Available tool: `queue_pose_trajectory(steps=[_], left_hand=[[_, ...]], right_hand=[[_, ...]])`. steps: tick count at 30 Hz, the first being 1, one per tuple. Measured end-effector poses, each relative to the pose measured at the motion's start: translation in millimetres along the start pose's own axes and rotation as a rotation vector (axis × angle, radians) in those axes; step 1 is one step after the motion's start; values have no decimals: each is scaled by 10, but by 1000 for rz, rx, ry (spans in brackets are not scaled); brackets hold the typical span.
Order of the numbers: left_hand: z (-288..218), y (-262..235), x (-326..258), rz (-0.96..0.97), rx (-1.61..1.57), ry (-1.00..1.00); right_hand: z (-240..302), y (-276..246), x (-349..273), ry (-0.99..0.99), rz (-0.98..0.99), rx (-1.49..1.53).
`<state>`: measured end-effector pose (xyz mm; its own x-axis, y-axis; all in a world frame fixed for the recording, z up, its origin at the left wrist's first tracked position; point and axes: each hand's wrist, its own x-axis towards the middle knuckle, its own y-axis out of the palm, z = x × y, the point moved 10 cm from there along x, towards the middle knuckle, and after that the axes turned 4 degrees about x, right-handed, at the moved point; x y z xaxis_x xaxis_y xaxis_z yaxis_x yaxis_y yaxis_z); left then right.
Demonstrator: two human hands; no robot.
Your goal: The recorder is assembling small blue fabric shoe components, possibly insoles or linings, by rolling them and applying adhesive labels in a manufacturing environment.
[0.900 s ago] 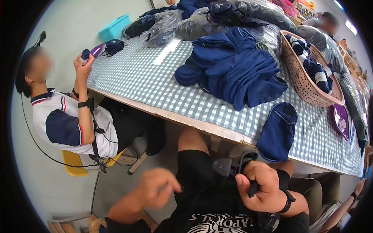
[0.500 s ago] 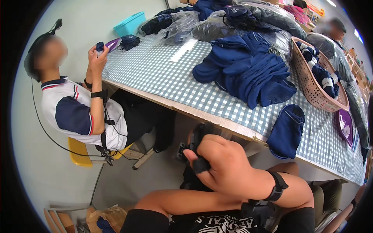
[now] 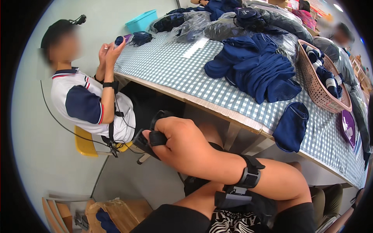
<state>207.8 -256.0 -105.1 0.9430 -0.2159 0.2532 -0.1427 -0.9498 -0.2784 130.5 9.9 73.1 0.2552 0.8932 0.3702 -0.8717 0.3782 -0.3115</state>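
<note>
My right hand reaches out over my lap, left of the table's front edge. It is closed, with a black band round the thumb and dark flat black gear beside it. What the curled fingers hold, if anything, is hidden. A black strap circles the wrist. My left forearm passes behind the right one, which hides my left hand. On the table, a single flat navy cloth piece lies at the front edge, and a heap of similar navy pieces lies behind it.
A checked cloth covers the table. At right stand a pink basket of navy rolls and a purple tray. Plastic-wrapped bundles and a turquoise bin are behind. A seated co-worker holds a navy roll. An open carton is lower left.
My right hand has moved left and slightly up, away from the table edge, and remains closed. The view has shifted a little. The co-worker's hands have tilted the navy roll.
</note>
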Motion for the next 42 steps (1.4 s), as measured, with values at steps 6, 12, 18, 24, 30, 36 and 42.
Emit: queue_pose_trajectory(steps=[6,12,18,24,30,36,42], left_hand=[[97,-308,-73,-94,29,-15],[257,-743,-325,-195,66,-61],[340,-1243,-728,-285,109,-98],[188,-1609,-1291,-379,264,-414],[-866,-1737,-1296,209,-150,-81],[-715,-2794,-1229,-306,-6,-82],[-411,-2478,-787,1,-42,-191]], right_hand=[[44,11,-201,85,-170,396],[-77,-574,-632,-5,-267,51],[-449,-873,-959,120,-286,-259],[-606,-1003,-1179,237,-288,-195],[-759,-1049,-1326,238,-288,-29],[-736,-829,-1344,325,-124,595],[-739,-800,-1334,225,-92,800]])
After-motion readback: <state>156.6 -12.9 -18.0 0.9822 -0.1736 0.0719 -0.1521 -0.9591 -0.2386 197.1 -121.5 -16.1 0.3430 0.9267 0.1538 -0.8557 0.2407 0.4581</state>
